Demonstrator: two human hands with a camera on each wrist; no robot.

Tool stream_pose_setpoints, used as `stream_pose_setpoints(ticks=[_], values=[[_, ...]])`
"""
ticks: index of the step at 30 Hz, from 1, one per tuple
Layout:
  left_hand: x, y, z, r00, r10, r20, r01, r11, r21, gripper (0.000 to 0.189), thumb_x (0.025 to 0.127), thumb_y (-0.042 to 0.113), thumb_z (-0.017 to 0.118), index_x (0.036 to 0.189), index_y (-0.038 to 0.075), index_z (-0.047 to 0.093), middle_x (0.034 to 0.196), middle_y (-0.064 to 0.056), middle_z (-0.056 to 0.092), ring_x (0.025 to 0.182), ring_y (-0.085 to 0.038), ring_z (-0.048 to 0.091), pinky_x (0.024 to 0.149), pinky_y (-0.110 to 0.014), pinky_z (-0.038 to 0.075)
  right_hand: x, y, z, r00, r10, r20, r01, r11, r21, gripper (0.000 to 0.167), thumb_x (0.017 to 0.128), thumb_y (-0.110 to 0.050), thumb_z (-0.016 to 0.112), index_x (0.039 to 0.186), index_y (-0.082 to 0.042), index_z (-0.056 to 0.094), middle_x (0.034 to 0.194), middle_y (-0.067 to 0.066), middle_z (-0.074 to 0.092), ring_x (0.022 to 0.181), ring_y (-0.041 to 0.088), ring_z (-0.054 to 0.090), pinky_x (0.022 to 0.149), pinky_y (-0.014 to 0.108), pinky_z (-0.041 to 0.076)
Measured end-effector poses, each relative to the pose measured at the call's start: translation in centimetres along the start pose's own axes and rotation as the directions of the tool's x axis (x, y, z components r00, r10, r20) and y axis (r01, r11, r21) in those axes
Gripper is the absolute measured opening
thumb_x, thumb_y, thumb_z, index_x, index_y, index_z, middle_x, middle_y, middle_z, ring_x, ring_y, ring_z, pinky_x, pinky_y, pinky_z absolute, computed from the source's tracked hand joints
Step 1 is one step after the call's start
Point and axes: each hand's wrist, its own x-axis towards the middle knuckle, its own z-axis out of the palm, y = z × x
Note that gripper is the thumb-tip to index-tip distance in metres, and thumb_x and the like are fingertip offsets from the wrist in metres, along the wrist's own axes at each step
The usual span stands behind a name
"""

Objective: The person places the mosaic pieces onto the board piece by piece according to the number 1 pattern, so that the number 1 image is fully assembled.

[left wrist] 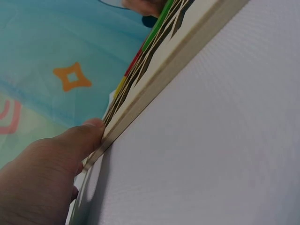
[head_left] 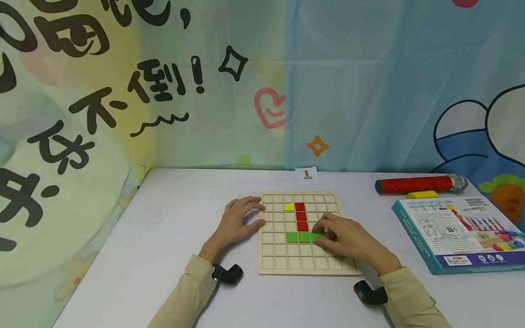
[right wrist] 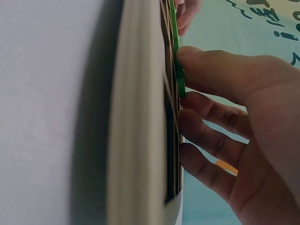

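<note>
A pale wooden grid board lies flat on the white table, raised lines dividing it into square cells. Three red tiles stand in a column on it, a yellow piece with a curved edge left of the top one. Below them runs a row of green tiles. My right hand pinches the rightmost green tile between thumb and fingertips, partly covering it. With thumb and fingertips, my left hand touches the board's left edge; the thumb rests against that edge in the left wrist view.
Behind the board lies a small printed grid card with a coloured pattern. At the right are a boxed set, a red glittery tube and a yellow cylinder. A printed cloth hangs behind the table.
</note>
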Motion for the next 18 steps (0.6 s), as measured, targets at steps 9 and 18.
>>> stream_pose_setpoints(ticks=[9,18], values=[[-0.12,-0.2,0.1,1.0,0.001,-0.006,-0.001,1.0,-0.018,0.035,0.085,0.04,0.067,0.115,0.022,0.063,0.136,-0.002,0.055,0.13,-0.024,0.046,0.107,-0.057,0.025,0.0,0.13,0.07,1.0,-0.012,0.005,0.012,1.0,0.022,0.021,0.083,-0.031,0.071,0.101,-0.02,0.067,0.086,-0.012,0.054,0.066,-0.001,0.046,0.058,0.017,0.04],[0.16,-0.15,0.15,1.0,-0.008,0.012,0.008,1.0,-0.018,0.034,0.087,0.041,0.065,0.115,0.022,0.063,0.136,-0.002,0.054,0.132,-0.023,0.045,0.108,-0.057,0.025,-0.01,0.35,-0.19,1.0,0.017,0.016,-0.017,0.999,0.037,0.018,0.086,-0.031,0.069,0.102,-0.023,0.067,0.087,-0.014,0.053,0.07,0.001,0.047,0.061,0.018,0.041]])
